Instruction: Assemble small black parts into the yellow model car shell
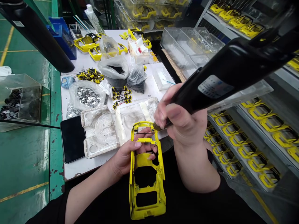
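My left hand [130,154] is closed around a yellow toy car body shell [146,174], held upside down over my lap, thumb on its inner crossbar. My right hand [179,119] grips a black electric screwdriver [233,65] that slants up to the right. Its tip touches the shell's far right corner, near a thin black part across the opening.
A white foam cradle [99,130] and a dark phone [72,138] lie on the white table [77,168]. Bags of small parts [115,70], black-and-yellow pieces [121,95] and more yellow shells [88,43] sit farther back. Trays of yellow shells [252,146] fill the right. A clear box [21,99] stands left.
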Demonstrator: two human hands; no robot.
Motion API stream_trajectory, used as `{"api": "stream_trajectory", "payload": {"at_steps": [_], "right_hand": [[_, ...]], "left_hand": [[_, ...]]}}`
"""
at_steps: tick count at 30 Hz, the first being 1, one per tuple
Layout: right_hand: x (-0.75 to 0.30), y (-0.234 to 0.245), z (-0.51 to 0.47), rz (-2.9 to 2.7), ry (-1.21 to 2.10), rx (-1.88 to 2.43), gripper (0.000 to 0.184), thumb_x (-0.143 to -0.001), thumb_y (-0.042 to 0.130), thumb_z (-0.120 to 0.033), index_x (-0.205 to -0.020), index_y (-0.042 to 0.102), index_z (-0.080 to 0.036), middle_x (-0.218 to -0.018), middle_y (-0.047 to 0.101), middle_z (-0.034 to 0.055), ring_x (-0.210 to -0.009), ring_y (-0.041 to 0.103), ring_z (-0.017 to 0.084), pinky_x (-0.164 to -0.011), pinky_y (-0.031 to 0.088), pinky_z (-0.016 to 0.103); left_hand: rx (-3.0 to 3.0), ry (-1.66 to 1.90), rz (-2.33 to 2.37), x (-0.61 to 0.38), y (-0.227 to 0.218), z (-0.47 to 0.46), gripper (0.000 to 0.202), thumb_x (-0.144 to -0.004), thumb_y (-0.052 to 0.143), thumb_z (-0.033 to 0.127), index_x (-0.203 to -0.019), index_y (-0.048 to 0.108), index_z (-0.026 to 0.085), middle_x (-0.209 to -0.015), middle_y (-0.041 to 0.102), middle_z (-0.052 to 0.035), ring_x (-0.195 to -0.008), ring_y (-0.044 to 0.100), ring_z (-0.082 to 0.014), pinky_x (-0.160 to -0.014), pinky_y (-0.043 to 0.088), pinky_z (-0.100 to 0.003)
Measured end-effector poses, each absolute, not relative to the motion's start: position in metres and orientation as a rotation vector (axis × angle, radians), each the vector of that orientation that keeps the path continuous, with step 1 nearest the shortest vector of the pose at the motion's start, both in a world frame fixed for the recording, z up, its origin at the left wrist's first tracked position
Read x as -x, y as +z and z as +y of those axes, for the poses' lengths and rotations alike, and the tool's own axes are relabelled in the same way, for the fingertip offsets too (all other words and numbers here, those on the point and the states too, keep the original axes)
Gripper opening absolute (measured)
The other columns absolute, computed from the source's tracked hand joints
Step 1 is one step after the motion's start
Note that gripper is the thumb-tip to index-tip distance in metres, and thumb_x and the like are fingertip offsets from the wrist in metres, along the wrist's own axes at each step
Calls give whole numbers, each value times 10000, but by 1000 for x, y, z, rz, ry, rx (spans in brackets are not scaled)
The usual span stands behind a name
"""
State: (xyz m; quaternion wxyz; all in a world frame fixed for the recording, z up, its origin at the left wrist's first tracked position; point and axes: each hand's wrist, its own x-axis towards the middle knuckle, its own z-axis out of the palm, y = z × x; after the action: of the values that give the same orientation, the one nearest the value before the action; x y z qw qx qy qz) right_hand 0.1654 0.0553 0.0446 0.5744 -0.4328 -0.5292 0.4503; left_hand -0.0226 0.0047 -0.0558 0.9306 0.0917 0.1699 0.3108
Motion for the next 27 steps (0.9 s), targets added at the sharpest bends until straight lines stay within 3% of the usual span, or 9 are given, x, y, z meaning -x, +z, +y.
{"api": "stream_trajectory", "payload": {"at_steps": [4,9,15,22,27], "right_hand": [[-162,44,55,-1198,983,921,454,-862,970,-723,-994,752,-347,-834,696,-6,-706,659,236,-637,619,416],[-156,44,55,-1212,904,979,518,-867,949,-772,-991,743,-313,-894,711,27,-768,694,248,-632,640,409],[-155,49,54,-1209,962,852,299,-969,949,-530,-976,756,-302,-795,640,-13,-662,621,198,-611,601,379],[-155,51,56,-1270,909,929,450,-953,923,-688,-939,719,-287,-801,610,-13,-654,607,191,-599,576,368],[-149,49,58,-1224,847,837,397,-966,953,-583,-918,714,-269,-824,616,-24,-647,567,154,-620,521,338]], "left_hand": [[-185,650,358,23,-55,4,694,-774,955,298,-1420,704,253,-1260,750,-84,-1027,773,-288,-813,607,-362],[-177,650,355,23,-57,4,679,-780,942,290,-1417,711,250,-1232,761,-94,-1037,773,-305,-818,614,-376],[-173,644,341,23,-55,5,647,-787,946,279,-1388,711,247,-1230,771,-96,-1017,775,-283,-813,608,-359],[-170,647,345,24,-55,5,655,-785,942,278,-1396,708,252,-1239,777,-97,-1029,783,-298,-825,620,-378],[-174,655,347,22,-54,5,623,-786,956,285,-1367,733,240,-1253,770,-82,-1016,784,-283,-813,621,-371]]}}
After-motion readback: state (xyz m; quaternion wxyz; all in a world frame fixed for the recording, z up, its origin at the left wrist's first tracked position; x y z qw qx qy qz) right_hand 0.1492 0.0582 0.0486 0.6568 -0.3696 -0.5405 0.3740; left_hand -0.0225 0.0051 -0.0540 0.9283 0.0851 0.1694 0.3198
